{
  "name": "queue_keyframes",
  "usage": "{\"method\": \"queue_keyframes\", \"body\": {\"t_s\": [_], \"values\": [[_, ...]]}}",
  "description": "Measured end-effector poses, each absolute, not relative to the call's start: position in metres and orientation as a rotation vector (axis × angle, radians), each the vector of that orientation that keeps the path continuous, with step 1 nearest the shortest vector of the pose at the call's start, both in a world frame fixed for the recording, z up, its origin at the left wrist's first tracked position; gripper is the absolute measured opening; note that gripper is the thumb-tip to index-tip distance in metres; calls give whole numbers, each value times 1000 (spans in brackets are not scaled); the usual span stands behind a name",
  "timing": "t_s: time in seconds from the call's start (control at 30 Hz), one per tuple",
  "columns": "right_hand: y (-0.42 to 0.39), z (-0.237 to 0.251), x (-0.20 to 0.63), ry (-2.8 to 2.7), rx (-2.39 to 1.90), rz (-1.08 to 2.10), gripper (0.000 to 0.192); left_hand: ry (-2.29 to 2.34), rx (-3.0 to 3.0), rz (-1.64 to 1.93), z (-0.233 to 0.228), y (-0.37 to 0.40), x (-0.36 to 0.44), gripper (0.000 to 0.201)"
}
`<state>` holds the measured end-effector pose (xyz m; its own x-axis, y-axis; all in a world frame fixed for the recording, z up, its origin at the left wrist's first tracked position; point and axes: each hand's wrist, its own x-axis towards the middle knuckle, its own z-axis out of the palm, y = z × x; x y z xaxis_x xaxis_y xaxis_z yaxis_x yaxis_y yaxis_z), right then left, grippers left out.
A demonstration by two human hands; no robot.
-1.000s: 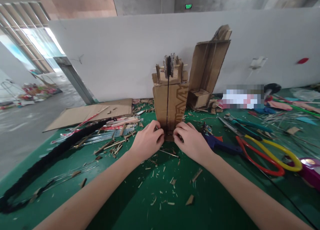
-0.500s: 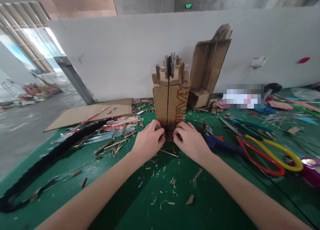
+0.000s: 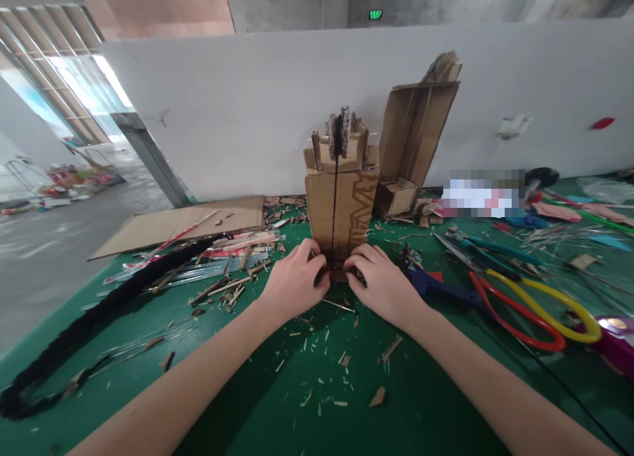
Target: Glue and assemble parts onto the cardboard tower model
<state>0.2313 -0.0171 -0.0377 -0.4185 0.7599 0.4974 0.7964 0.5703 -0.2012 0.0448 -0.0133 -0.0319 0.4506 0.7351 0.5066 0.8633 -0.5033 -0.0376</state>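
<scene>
A tall cardboard tower (image 3: 341, 205) stands upright on the green table (image 3: 317, 377), with a dark string running down its front and small dark wheels at its top (image 3: 339, 126). My left hand (image 3: 294, 281) pinches the tower's base from the left. From the right, my right hand (image 3: 384, 284) pinches the same base. The fingertips of both hands meet at a small dark piece at the foot of the tower, mostly hidden by the fingers.
A second open cardboard structure (image 3: 413, 139) leans against the white wall behind. Scissors with red and yellow handles (image 3: 525, 297) and a blue tool (image 3: 436, 288) lie to the right. A flat cardboard sheet (image 3: 183, 222), sticks and a long black braid (image 3: 89, 317) lie left. Scraps litter the table.
Both hands stay at the tower's base, with the fingers curled a little tighter. The view has shifted slightly.
</scene>
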Motion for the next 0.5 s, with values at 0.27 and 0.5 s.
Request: {"method": "queue_keyframes", "body": {"t_s": [0.27, 0.5], "values": [[-16, -38, 233, -2266, -1228, -143, 13, -1349, -2394, -662, -34, -12, 44, 20], [-18, -37, 231, -2263, -1246, -140, 13, -1350, -2400, -632, -34, -12, 44, 19]]}}
